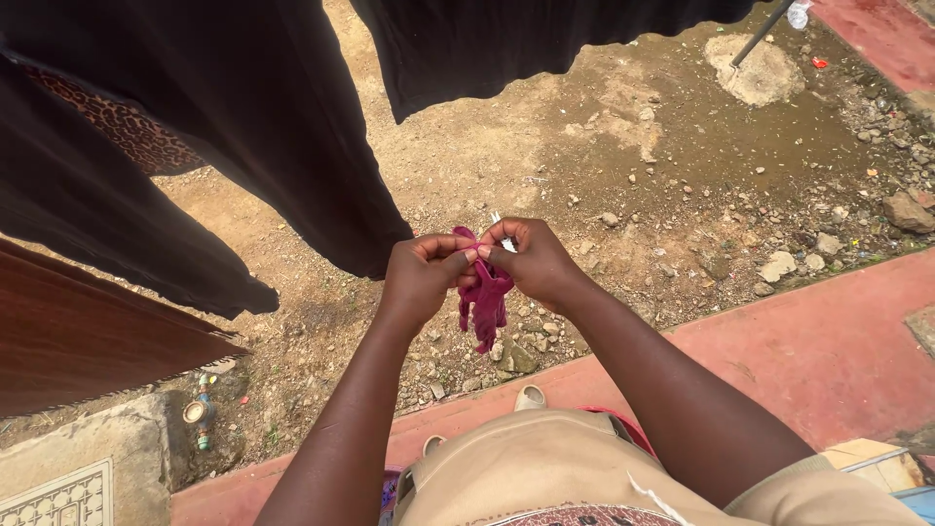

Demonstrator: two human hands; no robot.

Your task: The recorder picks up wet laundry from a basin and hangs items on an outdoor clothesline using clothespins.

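We hold a small magenta cloth [484, 297] between both hands at chest height, above the stony ground [623, 195]. Our left hand [421, 278] has its grip closed on the cloth's upper edge, thumb and forefinger pinched together on the fabric. Our right hand [534, 258] is likewise clamped on the same upper edge, fingertips touching those of the left. The remainder of the cloth hangs limp and crumpled below the two hands. A small white object [501, 222] shows just above the right fingers; we cannot tell what it is.

Surroundings noted: a large black garment [243, 127] hangs to our left and close ahead, its lower hem near the left hand but apart from it. A leopard-print cloth [127, 131] shows behind it. A second black garment [506, 49] hangs above, ahead of the hands. A brown cloth [88, 336] occupies the left edge. Nothing lies between the hands and the magenta cloth.

Below us runs a red paved strip [828, 351]. A pale sandal toe [530, 396] sits at its edge. A patterned concrete slab [68, 482] lies lower left, with small bottles [200, 414] beside it. A metal pole [763, 32] stands upper right on a concrete footing [755, 73].
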